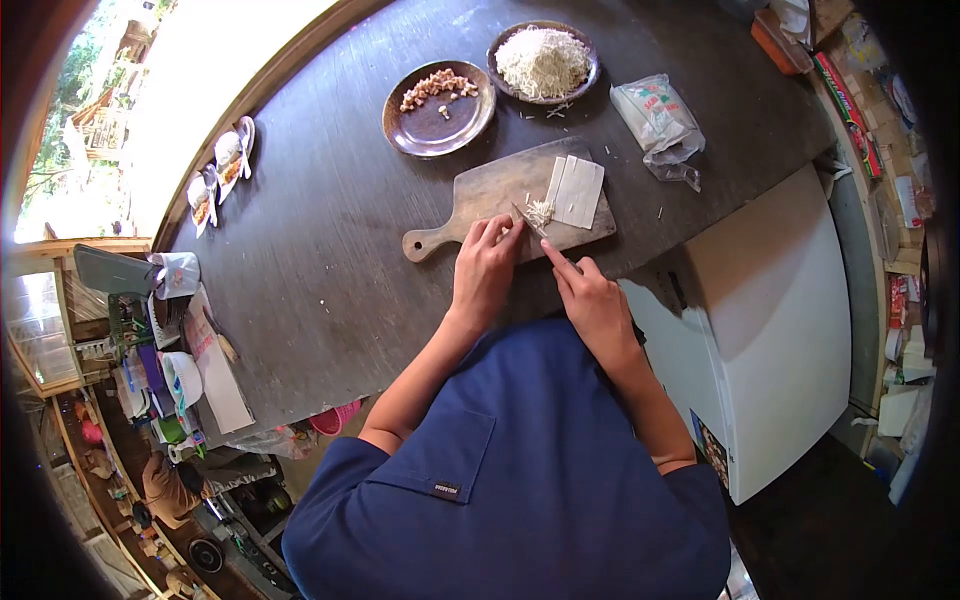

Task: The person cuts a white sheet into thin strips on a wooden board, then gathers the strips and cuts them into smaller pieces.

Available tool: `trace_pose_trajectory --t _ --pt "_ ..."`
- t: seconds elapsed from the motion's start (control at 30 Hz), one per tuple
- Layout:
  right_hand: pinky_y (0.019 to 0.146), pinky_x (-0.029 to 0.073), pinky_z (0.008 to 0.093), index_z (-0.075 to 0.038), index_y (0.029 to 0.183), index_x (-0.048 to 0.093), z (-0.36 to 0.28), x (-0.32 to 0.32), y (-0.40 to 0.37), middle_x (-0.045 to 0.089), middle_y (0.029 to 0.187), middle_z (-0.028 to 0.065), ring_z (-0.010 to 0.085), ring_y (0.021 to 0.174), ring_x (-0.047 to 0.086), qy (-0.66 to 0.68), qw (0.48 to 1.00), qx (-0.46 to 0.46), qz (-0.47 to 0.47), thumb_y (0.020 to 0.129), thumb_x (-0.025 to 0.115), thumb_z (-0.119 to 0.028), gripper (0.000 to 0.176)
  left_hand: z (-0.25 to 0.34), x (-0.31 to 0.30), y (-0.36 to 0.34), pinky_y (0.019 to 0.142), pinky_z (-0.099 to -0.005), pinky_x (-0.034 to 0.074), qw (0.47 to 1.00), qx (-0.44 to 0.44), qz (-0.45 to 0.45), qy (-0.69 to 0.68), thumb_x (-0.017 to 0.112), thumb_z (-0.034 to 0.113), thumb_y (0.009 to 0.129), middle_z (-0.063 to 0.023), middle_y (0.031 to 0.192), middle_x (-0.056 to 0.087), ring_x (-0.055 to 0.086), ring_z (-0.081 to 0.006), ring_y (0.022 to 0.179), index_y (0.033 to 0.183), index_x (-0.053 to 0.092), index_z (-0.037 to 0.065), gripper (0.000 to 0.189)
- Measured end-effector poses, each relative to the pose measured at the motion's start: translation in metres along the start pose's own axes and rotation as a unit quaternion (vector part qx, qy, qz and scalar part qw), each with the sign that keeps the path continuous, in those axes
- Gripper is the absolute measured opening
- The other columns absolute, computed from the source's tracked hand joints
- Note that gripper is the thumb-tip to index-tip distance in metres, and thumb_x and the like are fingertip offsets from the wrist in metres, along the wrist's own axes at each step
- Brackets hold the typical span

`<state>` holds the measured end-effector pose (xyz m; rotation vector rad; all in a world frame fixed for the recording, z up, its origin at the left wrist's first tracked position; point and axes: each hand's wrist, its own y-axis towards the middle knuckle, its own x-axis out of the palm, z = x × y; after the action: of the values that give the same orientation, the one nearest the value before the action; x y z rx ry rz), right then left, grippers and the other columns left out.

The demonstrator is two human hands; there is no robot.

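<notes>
Sleeves of my blue shirt [520, 470] fill the nearest ground, both forearms reaching out over the dark counter [320, 250].

My left hand [485, 270] lies palm down on the near edge of the wooden cutting board [480, 190]. Its fingers are bent and close together, and their tips press just beside a small heap of white shreds [540, 211].

My right hand [597, 300] is closed round the handle of a knife [530, 222], forefinger stretched along the back of the blade. The handle is hidden in the fist. The blade tip is at the shreds; whether it touches the board I cannot tell.

On the board, just beyond the shreds, lie flat white sheets [577, 190], overlapping. The board's handle points to my left.

To my right, beside the counter, stands a white cabinet [790, 320].

Farther out sit two dark plates, touching or nearly so. The left plate [440, 122] holds brown pieces; the right plate [583, 75] holds a mound of white shreds. A clear plastic bag [660, 125] lies right of them, crumpled.
</notes>
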<state>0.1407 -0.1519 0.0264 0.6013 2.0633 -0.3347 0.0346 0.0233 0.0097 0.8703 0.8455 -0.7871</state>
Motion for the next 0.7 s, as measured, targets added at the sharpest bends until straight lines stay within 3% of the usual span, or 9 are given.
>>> trace_pose_trajectory --t 0.7 --pt "0.060 0.062 0.0472 -0.040 0.157 0.054 -0.002 0.004 -0.002 0.059 0.090 0.0122 0.0359 0.066 0.072 -0.019 1.000 0.002 0.016 0.106 0.065 -0.025 0.055 -0.001 -0.001 -0.001 0.096 -0.0391 0.056 1.000 0.018 -0.006 0.007 0.066 0.002 0.085 -0.0097 0.120 0.066 0.063 -0.0288 0.109 0.129 0.070 0.000 0.044"
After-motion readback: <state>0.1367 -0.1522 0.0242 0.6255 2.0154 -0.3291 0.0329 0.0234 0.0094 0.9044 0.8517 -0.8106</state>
